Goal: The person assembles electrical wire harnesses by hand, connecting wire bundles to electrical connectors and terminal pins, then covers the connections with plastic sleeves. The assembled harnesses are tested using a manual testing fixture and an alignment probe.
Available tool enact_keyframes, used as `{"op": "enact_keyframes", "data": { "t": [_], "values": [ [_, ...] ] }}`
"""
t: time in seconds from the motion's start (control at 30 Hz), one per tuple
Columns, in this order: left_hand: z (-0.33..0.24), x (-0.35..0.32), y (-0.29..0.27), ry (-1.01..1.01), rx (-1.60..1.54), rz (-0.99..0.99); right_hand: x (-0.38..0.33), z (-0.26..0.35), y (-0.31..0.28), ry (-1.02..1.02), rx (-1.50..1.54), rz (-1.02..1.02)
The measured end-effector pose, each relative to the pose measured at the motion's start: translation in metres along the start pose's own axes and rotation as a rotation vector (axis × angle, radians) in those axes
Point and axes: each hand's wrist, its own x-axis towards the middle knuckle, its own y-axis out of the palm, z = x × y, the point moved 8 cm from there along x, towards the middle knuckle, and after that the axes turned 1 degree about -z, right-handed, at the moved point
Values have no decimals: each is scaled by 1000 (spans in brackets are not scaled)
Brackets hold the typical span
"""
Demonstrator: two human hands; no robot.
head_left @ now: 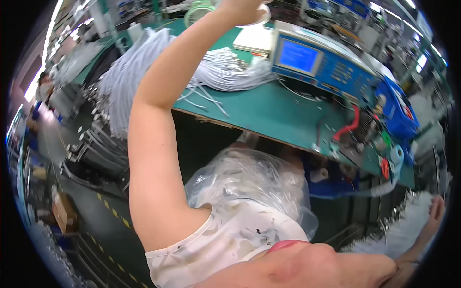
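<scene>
My left arm stretches up across the workbench to the top of the view. My left hand is partly cut off there, beside a white rounded object. The hand hides part of this object, and I cannot see whether the fingers grip it. Far out at the right edge, my right hand has its fingers extended and holds nothing visible. It is over a bundle of white cables with metal ends. More white cables lie in a bunch on the bench, just past my left forearm.
A blue test instrument with a lit screen stands on the green bench. At its right are a red-handled tool and a blue bag. Thick cable bundles hang over the left edge. Clear plastic covers my lap.
</scene>
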Motion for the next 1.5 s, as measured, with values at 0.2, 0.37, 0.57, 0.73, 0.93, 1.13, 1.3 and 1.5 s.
{"op": "enact_keyframes", "data": {
  "t": [0.2, 0.37, 0.57, 0.73, 0.93, 1.13, 1.3, 1.5],
  "values": [
    [261, -196, -69, -708, 433, 193, -95, 261, 285, -883, -96, 795],
    [371, -304, -82, -1143, 414, 208, -170, 338, 403, -1059, 262, 1129],
    [432, -356, -10, -1335, 123, 190, -236, 395, 479, -1028, 594, 1082],
    [450, -356, 51, -1352, -248, 581, -258, 403, 488, -1145, 535, 877],
    [430, -338, 33, -1353, -140, 3, -248, 405, 496, -1026, 518, 862],
    [454, -369, -125, -1427, -548, -592, -247, 403, 488, -1011, 616, 880],
    [315, -325, -297, -1079, -289, -853, -243, 395, 489, -989, 615, 831],
    [204, -307, -457, -909, -165, -1085, -250, 396, 476, -1065, 615, 826]
  ]
}}
